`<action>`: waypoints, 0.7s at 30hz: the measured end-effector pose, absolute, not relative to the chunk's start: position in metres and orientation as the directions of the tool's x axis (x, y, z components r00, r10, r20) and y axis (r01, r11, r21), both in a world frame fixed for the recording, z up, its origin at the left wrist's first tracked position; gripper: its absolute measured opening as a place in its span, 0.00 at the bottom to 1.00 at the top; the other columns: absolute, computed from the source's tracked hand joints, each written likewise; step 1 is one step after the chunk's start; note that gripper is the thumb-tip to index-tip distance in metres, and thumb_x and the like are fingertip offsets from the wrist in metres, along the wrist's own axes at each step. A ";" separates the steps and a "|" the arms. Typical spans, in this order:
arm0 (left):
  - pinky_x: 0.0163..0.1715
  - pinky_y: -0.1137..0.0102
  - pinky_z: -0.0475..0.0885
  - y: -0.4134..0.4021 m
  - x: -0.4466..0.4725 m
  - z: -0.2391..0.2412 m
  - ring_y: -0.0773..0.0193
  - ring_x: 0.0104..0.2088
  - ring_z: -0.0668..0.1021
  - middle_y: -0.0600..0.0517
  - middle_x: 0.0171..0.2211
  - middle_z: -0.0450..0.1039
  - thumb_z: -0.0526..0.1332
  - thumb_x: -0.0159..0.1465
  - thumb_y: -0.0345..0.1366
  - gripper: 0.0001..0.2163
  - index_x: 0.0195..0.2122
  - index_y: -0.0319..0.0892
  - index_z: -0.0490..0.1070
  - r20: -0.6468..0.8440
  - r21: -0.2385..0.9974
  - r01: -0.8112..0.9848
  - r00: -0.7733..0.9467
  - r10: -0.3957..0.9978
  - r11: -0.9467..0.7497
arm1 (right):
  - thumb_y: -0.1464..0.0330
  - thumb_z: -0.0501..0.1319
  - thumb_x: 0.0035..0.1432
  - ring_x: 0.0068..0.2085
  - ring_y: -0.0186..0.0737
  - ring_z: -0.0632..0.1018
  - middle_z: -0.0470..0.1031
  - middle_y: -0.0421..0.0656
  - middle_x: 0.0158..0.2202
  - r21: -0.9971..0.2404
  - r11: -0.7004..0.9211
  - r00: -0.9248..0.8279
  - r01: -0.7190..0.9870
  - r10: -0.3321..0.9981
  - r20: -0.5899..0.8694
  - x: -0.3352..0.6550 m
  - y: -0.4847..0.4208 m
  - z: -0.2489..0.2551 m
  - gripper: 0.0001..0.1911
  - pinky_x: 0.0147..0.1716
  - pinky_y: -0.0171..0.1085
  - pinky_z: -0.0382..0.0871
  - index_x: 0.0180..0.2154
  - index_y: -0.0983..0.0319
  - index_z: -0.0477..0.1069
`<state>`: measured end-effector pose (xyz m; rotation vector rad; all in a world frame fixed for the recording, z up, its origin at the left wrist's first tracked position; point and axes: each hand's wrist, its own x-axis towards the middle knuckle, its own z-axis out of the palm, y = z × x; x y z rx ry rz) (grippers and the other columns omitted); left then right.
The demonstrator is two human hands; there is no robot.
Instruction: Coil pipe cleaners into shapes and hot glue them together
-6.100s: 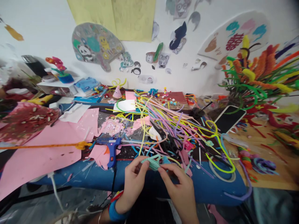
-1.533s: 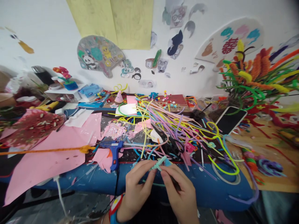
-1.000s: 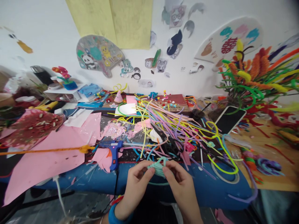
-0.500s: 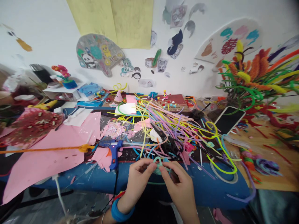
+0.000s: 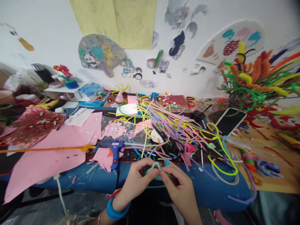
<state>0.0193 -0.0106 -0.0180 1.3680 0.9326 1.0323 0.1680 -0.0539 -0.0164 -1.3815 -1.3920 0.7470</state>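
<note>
Mint-green, fuzzy and bent over on itself, the loop (image 5: 156, 163) is pinched between both hands just above the near, blue edge of the counter (image 5: 211, 197). The left hand (image 5: 138, 176) has it between thumb and fingers; the right hand (image 5: 175, 179) grips it from the other side, fingertips almost meeting those of the left. Neither has let go.

The relation that matters is a tight one: the bend arches up on the far side of the thumbs, leaning toward the left, so its crown lies closest to the left fingers, while its right leg runs down into the right hand's pinch. Most of the body is behind the fingers, so its long axis cannot be read with certainty; what shows seems to spread from left to right. A thin mint strand (image 5: 156, 187) curves below the hands, and a blue tip (image 5: 167, 162) pokes up behind the right fingers.

Beyond lies a heap of stems (image 5: 173, 117), with a blue glue gun (image 5: 115, 153) to the left and black scissors (image 5: 177, 147) to the right.
</note>
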 end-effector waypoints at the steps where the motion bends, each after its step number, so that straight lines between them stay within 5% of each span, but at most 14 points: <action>1: 0.33 0.71 0.70 -0.009 0.019 -0.016 0.63 0.30 0.75 0.50 0.27 0.76 0.66 0.59 0.37 0.07 0.28 0.38 0.76 0.070 0.997 -0.027 0.307 0.949 -0.065 | 0.65 0.62 0.59 0.29 0.39 0.75 0.75 0.42 0.26 -0.925 0.160 0.141 0.346 0.965 0.220 0.168 -0.054 -0.015 0.08 0.27 0.34 0.68 0.29 0.60 0.76; 11: 0.24 0.75 0.63 -0.004 0.028 -0.018 0.70 0.22 0.68 0.55 0.20 0.68 0.65 0.59 0.44 0.16 0.22 0.37 0.69 -0.172 0.910 -0.337 0.220 0.960 0.240 | 0.65 0.63 0.57 0.27 0.37 0.74 0.74 0.41 0.24 -0.946 0.144 0.124 0.291 0.975 0.187 0.169 -0.056 -0.012 0.09 0.25 0.32 0.66 0.27 0.61 0.76; 17: 0.15 0.77 0.53 0.004 0.013 -0.009 0.75 0.13 0.51 0.63 0.13 0.50 0.56 0.67 0.44 0.21 0.20 0.41 0.57 -0.038 0.770 -0.633 -0.167 0.985 -0.077 | 0.64 0.62 0.56 0.24 0.35 0.72 0.71 0.40 0.22 -0.970 0.076 0.196 0.230 0.973 0.123 0.172 -0.059 -0.013 0.12 0.22 0.31 0.63 0.23 0.62 0.74; 21: 0.17 0.77 0.57 0.002 0.000 -0.013 0.74 0.14 0.57 0.60 0.13 0.54 0.54 0.68 0.44 0.23 0.17 0.41 0.57 0.086 0.865 -0.471 -0.198 0.976 -0.172 | 0.62 0.62 0.56 0.24 0.35 0.71 0.70 0.39 0.21 -0.982 0.037 0.194 0.184 0.978 0.073 0.172 -0.059 -0.017 0.13 0.24 0.31 0.64 0.22 0.62 0.72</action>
